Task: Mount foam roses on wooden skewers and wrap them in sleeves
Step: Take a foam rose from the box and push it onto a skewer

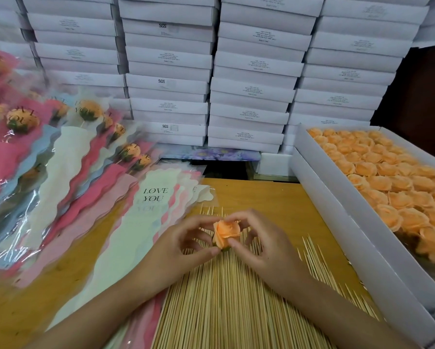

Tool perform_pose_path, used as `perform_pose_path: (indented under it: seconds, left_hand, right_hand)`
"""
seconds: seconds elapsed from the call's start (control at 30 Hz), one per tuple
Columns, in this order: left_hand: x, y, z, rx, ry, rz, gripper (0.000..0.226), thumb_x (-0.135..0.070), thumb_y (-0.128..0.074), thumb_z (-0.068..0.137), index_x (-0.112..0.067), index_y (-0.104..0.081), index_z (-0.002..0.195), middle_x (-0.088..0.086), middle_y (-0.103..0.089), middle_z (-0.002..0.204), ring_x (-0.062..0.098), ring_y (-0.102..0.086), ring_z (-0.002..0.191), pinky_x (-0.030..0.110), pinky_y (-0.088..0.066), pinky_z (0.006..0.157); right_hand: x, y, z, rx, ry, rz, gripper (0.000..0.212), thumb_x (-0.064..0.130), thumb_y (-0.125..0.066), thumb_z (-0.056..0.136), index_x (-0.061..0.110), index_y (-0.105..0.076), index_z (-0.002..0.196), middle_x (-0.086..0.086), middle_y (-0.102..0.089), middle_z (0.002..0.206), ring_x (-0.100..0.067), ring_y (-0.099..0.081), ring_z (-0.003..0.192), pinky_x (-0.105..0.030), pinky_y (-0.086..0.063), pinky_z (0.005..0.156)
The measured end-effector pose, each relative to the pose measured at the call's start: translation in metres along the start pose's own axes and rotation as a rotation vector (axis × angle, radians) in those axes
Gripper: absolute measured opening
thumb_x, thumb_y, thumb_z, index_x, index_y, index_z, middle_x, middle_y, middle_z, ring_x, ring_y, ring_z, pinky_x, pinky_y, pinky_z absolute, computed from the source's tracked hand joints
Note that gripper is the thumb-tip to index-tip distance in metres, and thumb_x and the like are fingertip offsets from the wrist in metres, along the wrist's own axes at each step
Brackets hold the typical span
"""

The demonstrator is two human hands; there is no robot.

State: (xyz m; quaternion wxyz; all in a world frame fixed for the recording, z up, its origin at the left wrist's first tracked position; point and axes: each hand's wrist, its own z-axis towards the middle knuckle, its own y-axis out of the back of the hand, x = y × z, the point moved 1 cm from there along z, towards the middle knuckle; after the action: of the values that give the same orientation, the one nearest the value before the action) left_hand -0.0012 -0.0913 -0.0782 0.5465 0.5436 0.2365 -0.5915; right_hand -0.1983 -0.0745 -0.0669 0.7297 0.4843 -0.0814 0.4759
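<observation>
White boxes (251, 91) stacked behind; sleeves (136, 222) left, skewers (224, 298) beneath; left grip (183, 240), right grip (264, 240) both pinch rose (225, 235).

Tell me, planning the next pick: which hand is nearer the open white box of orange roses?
Right. The right hand is left of the open white cardboard box; the left hand farther left.

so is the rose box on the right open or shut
Open: the white box has no lid on it, and rows of orange roses show inside.
</observation>
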Motion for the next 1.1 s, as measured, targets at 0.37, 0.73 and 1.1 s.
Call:
perform_pose_path:
  seconds: [0.37, 0.73, 1.1]
  left_hand:
    - [0.002, 0.004, 0.004, -0.121, 0.122, -0.13, 0.039, 0.001, -0.07, 0.083, -0.019, -0.063, 0.116, 0.007, -0.066, 0.107, 0.021, -0.063, 0.093, 0.034, -0.051, 0.088]
    - [0.008, 0.008, 0.007, -0.222, 0.241, -0.393, 0.052, -0.029, -0.069, 0.073, -0.022, -0.056, 0.123, 0.034, -0.052, 0.109, 0.024, -0.06, 0.095, 0.029, -0.058, 0.077]
    - [0.004, 0.006, 0.006, -0.192, 0.237, -0.327, 0.035, -0.012, -0.062, 0.089, -0.023, -0.057, 0.121, 0.015, -0.052, 0.096, 0.02, -0.06, 0.089, 0.026, -0.057, 0.076]
  right_hand:
    - [-0.01, -0.002, 0.0, -0.092, -0.058, -0.013, 0.029, 0.047, -0.055, 0.089, 0.04, -0.049, 0.117, 0.021, -0.055, 0.095, -0.006, -0.059, 0.084, -0.018, -0.047, 0.072]
    - [-0.016, -0.006, -0.002, 0.18, -0.219, -0.26, 0.027, 0.042, -0.061, 0.09, 0.043, -0.044, 0.112, 0.009, -0.05, 0.059, -0.004, -0.052, 0.06, -0.019, -0.041, 0.056]
    - [-0.015, -0.003, -0.003, 0.205, -0.259, -0.3, 0.03, 0.027, -0.054, 0.091, 0.04, -0.046, 0.116, 0.003, -0.056, 0.063, -0.011, -0.056, 0.065, -0.025, -0.044, 0.057]
